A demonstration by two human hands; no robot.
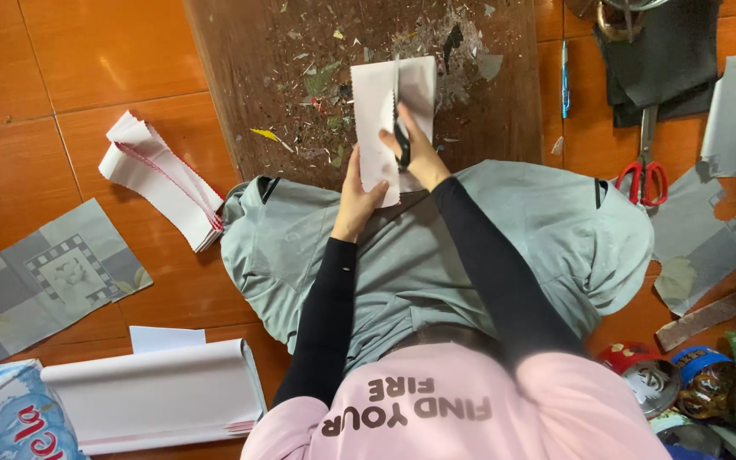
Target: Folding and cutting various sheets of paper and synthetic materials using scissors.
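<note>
The left hand pinches the lower left edge of a white sheet, its grip clamped on the paper. The right hand has its grip closed through the handles of black scissors, whose blades stand upright in the middle of the sheet. The sheet is held up over a scarred wooden board strewn with paper scraps, just beyond the person's grey-clad knees. To the left on the orange floor lies a folded stack of white paper with red edging, and nearer, a patterned grey piece and a white paper pad. To the right lie red-handled scissors, a blue pen and dark cloth.
</note>
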